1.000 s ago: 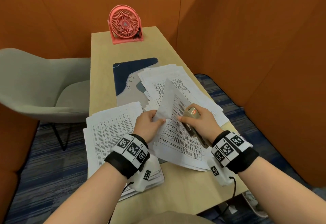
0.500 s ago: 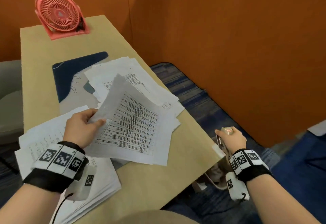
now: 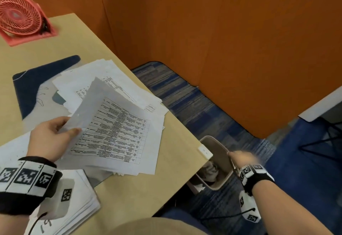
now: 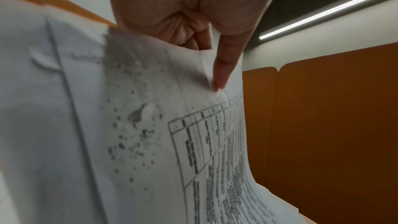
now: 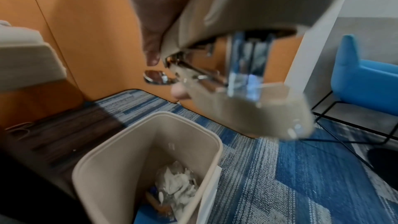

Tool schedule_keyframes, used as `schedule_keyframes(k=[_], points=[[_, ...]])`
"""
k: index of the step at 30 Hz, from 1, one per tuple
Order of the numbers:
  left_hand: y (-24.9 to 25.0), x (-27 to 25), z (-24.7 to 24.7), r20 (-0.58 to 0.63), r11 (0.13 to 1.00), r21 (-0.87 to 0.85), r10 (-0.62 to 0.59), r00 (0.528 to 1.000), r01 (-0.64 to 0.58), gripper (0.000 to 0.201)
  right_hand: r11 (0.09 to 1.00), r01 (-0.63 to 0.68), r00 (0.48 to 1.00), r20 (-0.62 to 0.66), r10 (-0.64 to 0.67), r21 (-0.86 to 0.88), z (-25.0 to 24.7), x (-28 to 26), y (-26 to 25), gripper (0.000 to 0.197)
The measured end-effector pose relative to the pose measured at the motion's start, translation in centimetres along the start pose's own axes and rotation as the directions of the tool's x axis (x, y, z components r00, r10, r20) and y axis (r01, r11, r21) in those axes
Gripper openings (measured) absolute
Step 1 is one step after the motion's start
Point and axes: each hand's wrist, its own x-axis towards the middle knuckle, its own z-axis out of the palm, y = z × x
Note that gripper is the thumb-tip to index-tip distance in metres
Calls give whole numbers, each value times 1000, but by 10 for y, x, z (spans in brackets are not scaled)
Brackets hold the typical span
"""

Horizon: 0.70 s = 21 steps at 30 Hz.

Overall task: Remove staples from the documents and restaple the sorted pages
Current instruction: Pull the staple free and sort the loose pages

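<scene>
Pink fan (image 3: 18, 15), table's (image 3: 129, 194) far corner. My left hand (image 3: 49, 138) pinches the printed document (image 3: 118, 133), lifted over loose pages. My right hand (image 3: 242, 159) grips the beige stapler (image 5: 241, 57) above the waste bin (image 5: 120, 151), off the table.

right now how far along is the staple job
Done: little that shows; loose sheets lie fanned on the desk. In hand: left hand grips a document; right hand holds the stapler over the bin. Left: restapling, not visible yet.
</scene>
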Motion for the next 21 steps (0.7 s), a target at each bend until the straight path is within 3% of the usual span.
schedule_keyframes(k=[7,10,12,14,16,17,19,20,21], points=[[-2,-8,-8,-38,999,35,-10,999,11,20,996,-34,999,-14,35,84,0,1,-7,68],[4,-10,-11,-55,999,33,33,998,-32,21,987,135,990,-42,-132,91,-10,-15,-50,62],[9,-10,-13,-51,997,13,71,996,-70,23,937,340,940,-60,-336,82,-18,-39,-93,52],[13,-13,-16,-41,996,-22,88,995,-89,25,822,557,830,-54,-555,118,-23,-75,-136,43],[19,-17,-19,-32,990,-25,135,990,-136,27,637,715,665,0,-747,288,-24,-121,-172,40],[21,-19,-22,-25,987,-18,160,987,-161,29,522,781,546,33,-837,343,-24,-145,-187,42],[25,-23,-28,-2,979,-22,201,979,-201,35,282,896,249,139,-959,344,-19,-185,-211,39],[27,-26,-32,5,976,-25,217,976,-217,39,184,925,117,212,-970,333,-14,-200,-220,35],[30,-28,-35,8,975,-30,222,975,-222,42,110,941,19,273,-962,321,-8,-212,-228,36]])
